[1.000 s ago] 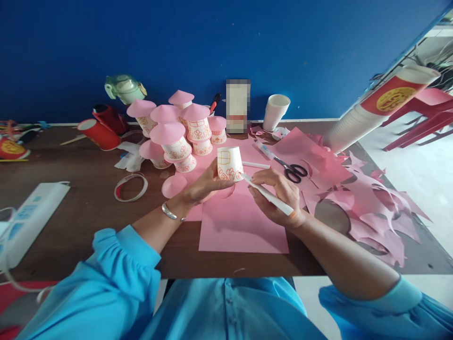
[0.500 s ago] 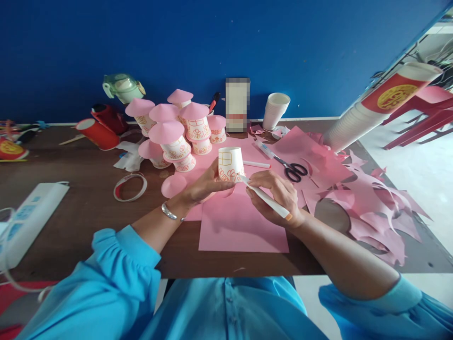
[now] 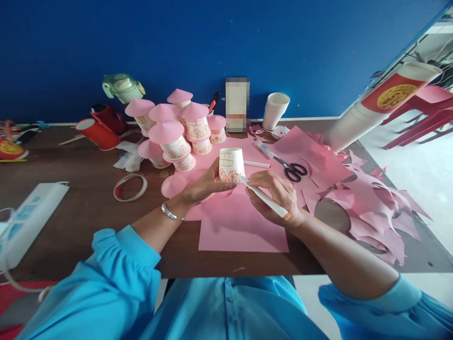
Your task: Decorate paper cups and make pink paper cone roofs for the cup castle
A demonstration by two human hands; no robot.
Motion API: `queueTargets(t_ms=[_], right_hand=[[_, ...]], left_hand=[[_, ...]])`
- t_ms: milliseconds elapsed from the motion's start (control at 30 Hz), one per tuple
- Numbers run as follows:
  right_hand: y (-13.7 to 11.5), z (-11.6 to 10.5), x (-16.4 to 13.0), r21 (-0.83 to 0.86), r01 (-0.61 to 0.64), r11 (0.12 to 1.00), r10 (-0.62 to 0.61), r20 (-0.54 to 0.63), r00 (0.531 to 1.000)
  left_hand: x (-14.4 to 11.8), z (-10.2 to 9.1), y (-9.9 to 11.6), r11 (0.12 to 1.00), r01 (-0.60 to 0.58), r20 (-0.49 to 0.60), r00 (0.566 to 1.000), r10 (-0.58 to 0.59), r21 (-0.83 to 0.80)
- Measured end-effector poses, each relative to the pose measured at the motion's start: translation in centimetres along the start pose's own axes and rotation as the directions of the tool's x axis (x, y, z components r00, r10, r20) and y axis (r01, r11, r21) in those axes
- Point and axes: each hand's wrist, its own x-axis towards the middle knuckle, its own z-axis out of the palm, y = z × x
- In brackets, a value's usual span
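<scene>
My left hand [image 3: 206, 185] grips a white paper cup [image 3: 231, 163], upside down, with a yellow window and orange-red flowers drawn on it. A white marker [image 3: 268, 202] with an orange end is pinched in my right hand [image 3: 278, 194]. The marker's tip is at the cup's lower right edge, by the flowers; whether it touches cannot be made out. Under both hands lie pink paper sheets [image 3: 240, 226]. Just behind the cup rests another white marker [image 3: 257, 164] with a red end.
Decorated cups with pink cone roofs [image 3: 166, 132] stand in a group at back left. Black-handled scissors [image 3: 295, 172], pink paper scraps [image 3: 382, 212] and a long stack of cups [image 3: 348, 120] lie to the right. A tape roll [image 3: 130, 187] and a power strip [image 3: 31, 222] are on the left.
The cup has turned slightly and shifted a little to the right in my left hand. My right hand and its marker have barely moved.
</scene>
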Motion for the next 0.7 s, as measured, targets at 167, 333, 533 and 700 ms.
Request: queueTargets(t_ms=[167,333,533,700], right_hand=[[0.04,0.01,0.00,-0.005,0.004,1.000,-0.004,-0.008,1.000],[0.03,-0.01,0.07,-0.012,-0.004,1.000,0.004,0.004,1.000],[0.09,0.07,-0.03,-0.017,0.004,1.000,-0.004,0.009,1.000],[0.18,0.06,-0.10,-0.042,-0.020,0.999,0.020,0.004,1.000]], left_hand=[[0.02,0.12,0.24,1.000,0.004,0.005,1.000,-0.004,0.010],[-0.04,0.06,0.23,1.000,0.018,0.006,1.000,-0.018,0.013],[-0.11,0.22,0.44,0.999,0.045,0.013,0.999,-0.045,0.014],[-0.06,0.25,0.34,0.999,0.035,0.006,0.999,-0.035,-0.003]])
